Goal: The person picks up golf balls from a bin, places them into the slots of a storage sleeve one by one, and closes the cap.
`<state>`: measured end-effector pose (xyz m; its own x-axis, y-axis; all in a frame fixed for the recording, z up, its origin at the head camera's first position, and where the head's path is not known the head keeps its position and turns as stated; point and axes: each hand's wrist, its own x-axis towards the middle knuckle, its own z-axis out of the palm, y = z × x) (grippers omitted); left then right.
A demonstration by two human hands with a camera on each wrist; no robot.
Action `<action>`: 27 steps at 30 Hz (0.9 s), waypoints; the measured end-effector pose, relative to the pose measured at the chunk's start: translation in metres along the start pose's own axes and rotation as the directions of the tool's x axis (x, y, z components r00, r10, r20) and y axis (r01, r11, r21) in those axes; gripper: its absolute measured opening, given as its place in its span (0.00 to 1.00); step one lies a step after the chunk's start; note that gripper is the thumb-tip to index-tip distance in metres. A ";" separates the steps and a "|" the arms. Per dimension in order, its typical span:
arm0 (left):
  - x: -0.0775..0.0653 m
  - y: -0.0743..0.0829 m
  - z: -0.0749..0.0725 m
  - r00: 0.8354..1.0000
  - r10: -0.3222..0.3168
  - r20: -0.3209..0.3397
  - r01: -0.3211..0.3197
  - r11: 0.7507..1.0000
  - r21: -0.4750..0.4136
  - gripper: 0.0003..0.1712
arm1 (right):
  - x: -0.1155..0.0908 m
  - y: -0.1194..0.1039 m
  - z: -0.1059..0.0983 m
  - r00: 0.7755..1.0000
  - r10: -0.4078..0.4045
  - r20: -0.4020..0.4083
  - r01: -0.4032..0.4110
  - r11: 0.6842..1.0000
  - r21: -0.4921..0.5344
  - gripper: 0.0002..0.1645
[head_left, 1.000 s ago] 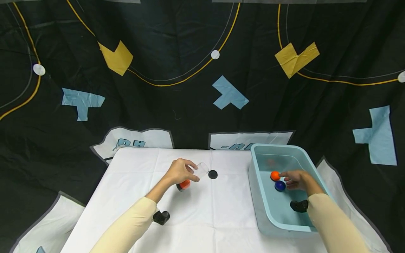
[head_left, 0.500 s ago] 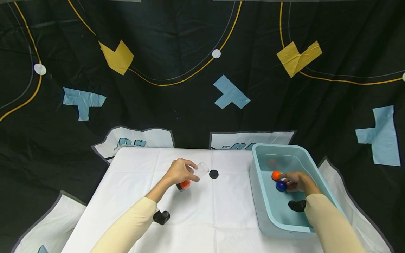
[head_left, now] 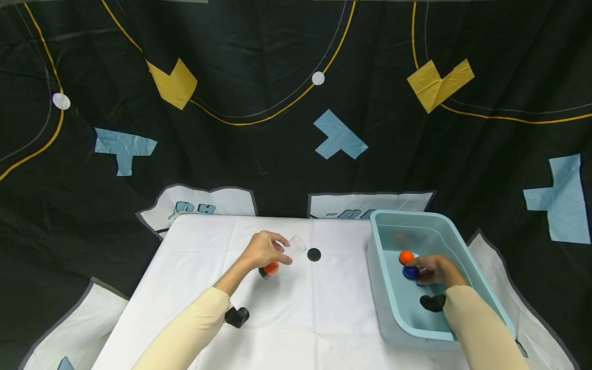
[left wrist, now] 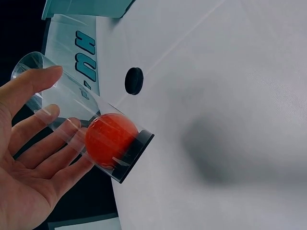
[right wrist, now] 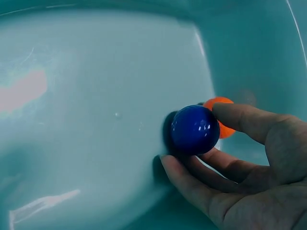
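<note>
My left hand [head_left: 265, 251] grips a clear plastic tube [left wrist: 86, 101] above the white table, thumb on one side and fingers on the other. The tube is tilted, with a red-orange ball [left wrist: 111, 139] at its lower end against a black end cap [left wrist: 134, 158]. A loose black disc-shaped cap [head_left: 314, 254] lies on the cloth to the right of that hand. Inside the light-blue bin [head_left: 383, 303], my right hand [head_left: 432, 269] holds a shiny blue ball [right wrist: 194, 129], thumb at its upper side and fingers underneath. An orange ball [head_left: 406, 257] rests right behind it, partly hidden in the right wrist view.
The bin's raised walls surround my right hand. A white cloth [head_left: 277, 339] covers the table, which ends at a black curtain [head_left: 259, 159] with yellow and blue tape shapes. A black wrist camera [head_left: 237, 317] sits on the left sleeve; another [head_left: 432, 303] on the right.
My right hand has shifted left and its fingers have closed in around the blue ball. My left hand and the tube have stayed almost still. The head view has turned very slightly.
</note>
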<state>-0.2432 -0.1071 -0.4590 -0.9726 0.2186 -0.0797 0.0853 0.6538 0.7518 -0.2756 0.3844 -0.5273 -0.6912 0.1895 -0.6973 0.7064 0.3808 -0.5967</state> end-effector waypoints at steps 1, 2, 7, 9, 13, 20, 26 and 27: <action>0.000 0.000 0.000 1.000 0.000 0.001 0.000 1.000 -0.003 0.23 | 0.004 0.002 -0.001 1.000 -0.001 0.001 0.001 1.000 0.002 0.50; 0.000 0.000 0.000 1.000 0.000 0.003 0.000 1.000 -0.006 0.23 | 0.009 0.004 0.000 1.000 0.009 -0.022 -0.009 1.000 0.013 0.50; 0.000 0.000 0.002 1.000 0.002 0.002 -0.002 1.000 -0.007 0.23 | 0.012 0.004 0.003 0.999 0.012 -0.036 -0.011 1.000 0.029 0.48; 0.000 0.000 0.002 1.000 -0.002 0.000 0.002 1.000 -0.009 0.22 | 0.004 0.000 0.007 1.000 0.014 -0.023 -0.013 1.000 0.028 0.47; 0.000 0.000 0.003 1.000 -0.006 0.005 0.006 1.000 -0.011 0.21 | -0.013 -0.006 0.008 1.000 0.008 0.011 -0.008 0.999 0.052 0.48; 0.000 0.000 0.003 1.000 -0.009 0.000 0.009 1.000 0.000 0.21 | -0.030 -0.012 -0.001 0.991 -0.035 0.131 0.026 0.997 0.067 0.42; 0.000 0.002 0.003 1.000 0.010 0.013 -0.010 1.000 0.007 0.22 | -0.046 -0.030 -0.012 0.971 -0.055 0.234 0.049 0.998 0.033 0.35; 0.000 0.002 0.003 1.000 0.015 0.015 -0.015 1.000 0.009 0.23 | -0.050 -0.034 -0.014 0.967 -0.064 0.248 0.060 0.998 0.023 0.34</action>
<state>-0.2427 -0.1035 -0.4596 -0.9679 0.2391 -0.0778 0.1023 0.6571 0.7468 -0.2671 0.3745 -0.4669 -0.6754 -0.0651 -0.7345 0.6670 0.3709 -0.6462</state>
